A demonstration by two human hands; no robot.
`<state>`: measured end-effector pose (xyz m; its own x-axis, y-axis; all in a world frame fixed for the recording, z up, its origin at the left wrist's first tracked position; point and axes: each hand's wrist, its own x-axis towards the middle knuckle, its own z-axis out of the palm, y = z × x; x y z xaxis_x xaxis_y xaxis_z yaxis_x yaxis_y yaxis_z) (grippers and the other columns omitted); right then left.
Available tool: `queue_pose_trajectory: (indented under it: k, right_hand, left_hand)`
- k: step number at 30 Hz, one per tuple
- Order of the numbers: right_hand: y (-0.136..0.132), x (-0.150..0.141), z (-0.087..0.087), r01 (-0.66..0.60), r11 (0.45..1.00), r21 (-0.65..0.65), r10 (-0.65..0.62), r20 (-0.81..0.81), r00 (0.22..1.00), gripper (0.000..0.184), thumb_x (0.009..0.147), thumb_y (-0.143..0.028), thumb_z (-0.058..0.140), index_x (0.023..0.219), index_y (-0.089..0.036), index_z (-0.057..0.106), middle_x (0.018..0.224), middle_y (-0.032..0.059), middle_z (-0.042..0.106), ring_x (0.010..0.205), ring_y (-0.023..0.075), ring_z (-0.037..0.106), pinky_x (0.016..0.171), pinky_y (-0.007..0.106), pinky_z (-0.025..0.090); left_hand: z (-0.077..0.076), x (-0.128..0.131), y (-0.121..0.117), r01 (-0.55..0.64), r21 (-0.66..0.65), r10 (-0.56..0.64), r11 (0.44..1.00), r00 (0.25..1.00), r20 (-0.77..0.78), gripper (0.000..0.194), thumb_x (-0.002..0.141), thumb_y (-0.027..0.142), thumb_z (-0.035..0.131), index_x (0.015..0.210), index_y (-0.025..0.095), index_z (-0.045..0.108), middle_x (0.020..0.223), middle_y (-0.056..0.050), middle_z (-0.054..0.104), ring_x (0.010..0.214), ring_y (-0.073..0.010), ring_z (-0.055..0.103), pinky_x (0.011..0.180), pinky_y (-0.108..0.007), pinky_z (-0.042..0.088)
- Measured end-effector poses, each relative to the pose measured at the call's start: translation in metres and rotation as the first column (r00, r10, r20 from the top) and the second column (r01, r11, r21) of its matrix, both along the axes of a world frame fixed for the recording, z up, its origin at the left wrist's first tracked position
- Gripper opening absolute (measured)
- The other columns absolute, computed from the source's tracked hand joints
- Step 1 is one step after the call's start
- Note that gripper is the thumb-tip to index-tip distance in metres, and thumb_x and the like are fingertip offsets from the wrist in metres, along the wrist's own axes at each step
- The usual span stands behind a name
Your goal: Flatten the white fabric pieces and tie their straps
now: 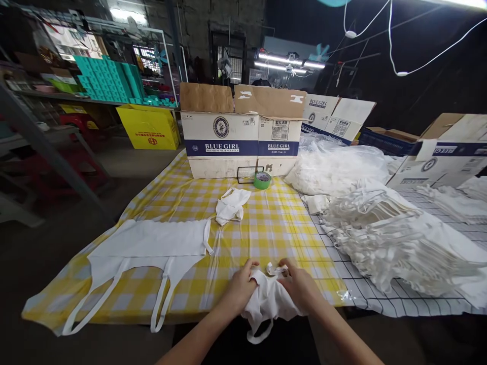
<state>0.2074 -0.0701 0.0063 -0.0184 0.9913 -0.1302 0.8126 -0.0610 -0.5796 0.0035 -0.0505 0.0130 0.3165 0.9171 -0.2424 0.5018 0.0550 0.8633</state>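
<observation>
At the table's front edge, a bunched white camisole [271, 296] is held between my two hands. My left hand [243, 285] grips its left side, thumb and fingers closed on the cloth. Its right side is pinched in my right hand [299, 284]. A strap loop hangs down below the table edge, and a small twisted bit of strap or trim sticks up between my hands. To the left, white camisoles [152, 241] lie flat with their straps toward me. Farther back sits a small crumpled white garment [231, 205].
A yellow checked cloth [182, 203] covers this table. Behind stand a Blue Girl carton [239, 139], a roll of green tape [262, 180] and a black wire frame [246, 175]. On the right are a large pile of white garments [395, 238] and a clear plastic bag [338, 162].
</observation>
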Motion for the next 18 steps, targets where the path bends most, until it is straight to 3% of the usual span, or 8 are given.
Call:
queue_pose_trajectory:
  k: [2, 4, 6, 8, 11, 14, 16, 18]
  right_hand:
    - [0.0, -0.009, 0.0, -0.03, 1.0, -0.001, 0.03, 0.086, 0.996, 0.019, 0.078, -0.026, 0.051, 0.094, -0.021, 0.057, 0.074, 0.0034, 0.064, 0.07, 0.0182, 0.057, 0.06, 0.025, 0.033]
    - [0.0, -0.016, 0.009, -0.089, 0.995, -0.047, 0.09, 0.022, 0.996, 0.014, 0.079, -0.022, 0.046, 0.084, -0.018, 0.059, 0.073, 0.004, 0.064, 0.07, 0.0172, 0.056, 0.06, 0.025, 0.033]
    - [-0.001, -0.017, 0.026, -0.222, 0.969, -0.104, 0.2, -0.191, 0.961, 0.016, 0.08, -0.022, 0.045, 0.08, -0.016, 0.06, 0.075, 0.0032, 0.063, 0.069, 0.0152, 0.054, 0.06, 0.023, 0.035]
    - [-0.004, -0.012, 0.047, -0.393, 0.906, -0.154, 0.296, -0.431, 0.852, 0.019, 0.083, -0.028, 0.046, 0.081, -0.015, 0.061, 0.076, 0.0012, 0.061, 0.066, 0.0121, 0.051, 0.058, 0.021, 0.036]
    - [-0.011, 0.003, 0.08, -0.643, 0.733, -0.22, 0.436, -0.574, 0.693, 0.027, 0.082, -0.035, 0.049, 0.078, -0.012, 0.063, 0.066, -0.0016, 0.055, 0.058, 0.0079, 0.045, 0.054, 0.018, 0.034]
    - [-0.017, 0.018, 0.107, -0.796, 0.532, -0.288, 0.658, -0.452, 0.603, 0.02, 0.078, -0.028, 0.054, 0.078, -0.014, 0.067, 0.06, -0.003, 0.053, 0.055, 0.0067, 0.045, 0.051, 0.017, 0.032]
    - [-0.02, 0.023, 0.122, -0.747, 0.58, -0.324, 0.719, -0.227, 0.657, 0.02, 0.072, -0.023, 0.059, 0.089, -0.02, 0.069, 0.062, -0.0034, 0.058, 0.056, 0.008, 0.049, 0.051, 0.017, 0.032]
    - [-0.022, 0.027, 0.136, -0.616, 0.738, -0.274, 0.649, 0.04, 0.759, 0.037, 0.069, -0.022, 0.062, 0.106, -0.026, 0.064, 0.068, -0.0022, 0.062, 0.059, 0.0109, 0.053, 0.053, 0.019, 0.033]
  left_hand:
    - [-0.003, 0.006, 0.002, 0.045, 0.036, -0.044, 0.998, 0.999, -0.023, 0.046, 0.076, 0.031, 0.046, 0.121, 0.021, 0.047, 0.079, -0.002, 0.06, 0.07, -0.0172, 0.053, 0.061, -0.026, 0.037]
    - [0.0, 0.012, 0.004, 0.129, 0.038, -0.13, 0.991, 0.991, 0.015, 0.042, 0.077, 0.034, 0.047, 0.117, 0.022, 0.051, 0.085, -0.003, 0.061, 0.073, -0.0173, 0.054, 0.062, -0.025, 0.038]
    - [0.01, 0.013, 0.008, 0.221, 0.008, -0.221, 0.975, 0.973, 0.072, 0.032, 0.075, 0.031, 0.049, 0.103, 0.02, 0.058, 0.086, -0.002, 0.061, 0.074, -0.016, 0.054, 0.061, -0.024, 0.037]
    - [0.026, 0.008, 0.013, 0.345, -0.03, -0.338, 0.938, 0.932, 0.126, 0.022, 0.074, 0.029, 0.05, 0.089, 0.018, 0.062, 0.077, 0.0, 0.058, 0.066, -0.0127, 0.05, 0.054, -0.021, 0.034]
    - [0.063, -0.012, 0.021, 0.625, -0.03, -0.616, 0.78, 0.776, 0.135, 0.017, 0.072, 0.03, 0.053, 0.073, 0.017, 0.063, 0.059, 0.005, 0.047, 0.052, -0.0079, 0.039, 0.047, -0.019, 0.027]
    - [0.102, -0.037, 0.025, 0.82, 0.036, -0.817, 0.571, 0.572, -0.075, 0.017, 0.07, 0.033, 0.059, 0.067, 0.018, 0.066, 0.051, 0.006, 0.045, 0.048, -0.0074, 0.038, 0.046, -0.02, 0.025]
    - [0.123, -0.052, 0.026, 0.838, 0.091, -0.782, 0.538, 0.537, -0.318, 0.014, 0.069, 0.032, 0.062, 0.064, 0.019, 0.067, 0.048, 0.006, 0.046, 0.046, -0.008, 0.037, 0.046, -0.022, 0.025]
    - [0.137, -0.065, 0.027, 0.812, 0.152, -0.648, 0.563, 0.548, -0.528, 0.015, 0.069, 0.027, 0.062, 0.056, 0.019, 0.064, 0.044, 0.005, 0.045, 0.044, -0.0087, 0.036, 0.049, -0.023, 0.027]
